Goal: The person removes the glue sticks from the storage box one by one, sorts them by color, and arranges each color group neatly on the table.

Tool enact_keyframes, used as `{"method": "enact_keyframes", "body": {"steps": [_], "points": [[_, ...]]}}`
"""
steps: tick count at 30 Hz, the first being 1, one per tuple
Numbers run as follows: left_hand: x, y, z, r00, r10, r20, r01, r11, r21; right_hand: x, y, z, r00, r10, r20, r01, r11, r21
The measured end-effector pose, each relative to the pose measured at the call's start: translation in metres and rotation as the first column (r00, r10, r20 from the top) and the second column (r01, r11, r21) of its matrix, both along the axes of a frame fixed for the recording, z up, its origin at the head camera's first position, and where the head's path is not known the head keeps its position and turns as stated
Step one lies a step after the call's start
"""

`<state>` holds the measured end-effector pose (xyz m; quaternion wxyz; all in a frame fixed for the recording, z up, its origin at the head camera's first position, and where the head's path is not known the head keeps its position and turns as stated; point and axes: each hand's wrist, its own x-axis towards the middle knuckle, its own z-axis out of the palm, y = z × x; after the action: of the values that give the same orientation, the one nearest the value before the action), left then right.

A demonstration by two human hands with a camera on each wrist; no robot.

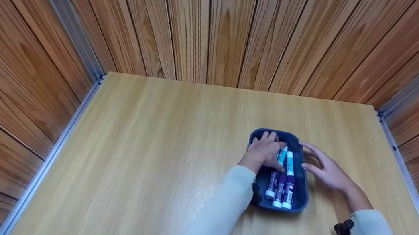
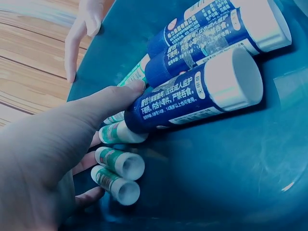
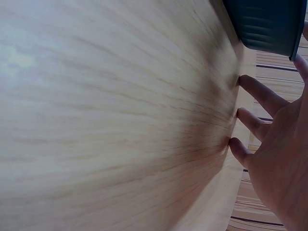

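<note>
In the head view, a reach among glue sticks point(image 1: 289, 188) appears to be the step in hand: the left hand point(image 1: 265, 151) is spread inside the plastic bin point(image 1: 298, 202), right of the bench's point(image 1: 149, 146) middle, the right hand point(image 1: 326, 171) is spread at the bin's right rim, and the sticks are laid lengthwise, white ends pointed at its near edge. In the left wrist view, green glue sticks point(image 2: 116, 185) are met by parted fingers point(image 2: 85, 162), so a firmer closing seems called for. In the right wrist view, nothing is seen gripped.
</note>
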<state>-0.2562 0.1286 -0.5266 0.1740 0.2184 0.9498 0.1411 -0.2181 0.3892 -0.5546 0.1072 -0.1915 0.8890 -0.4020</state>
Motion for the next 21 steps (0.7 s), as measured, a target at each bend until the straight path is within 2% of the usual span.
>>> {"method": "enact_keyframes", "body": {"steps": [7,21], "points": [[0.0025,0.0017,0.0003,0.999,0.027,0.045,-0.028,0.999,0.023,-0.0003,-0.0004,0.0003,1.0,-0.001,0.003,0.001,1.0,-0.004],[0.004,0.001,-0.0012,0.996,0.059,0.064,-0.065,0.994,0.093,-0.0003,-0.0006,-0.0012,1.0,-0.006,-0.007,0.006,1.0,0.008]]}}
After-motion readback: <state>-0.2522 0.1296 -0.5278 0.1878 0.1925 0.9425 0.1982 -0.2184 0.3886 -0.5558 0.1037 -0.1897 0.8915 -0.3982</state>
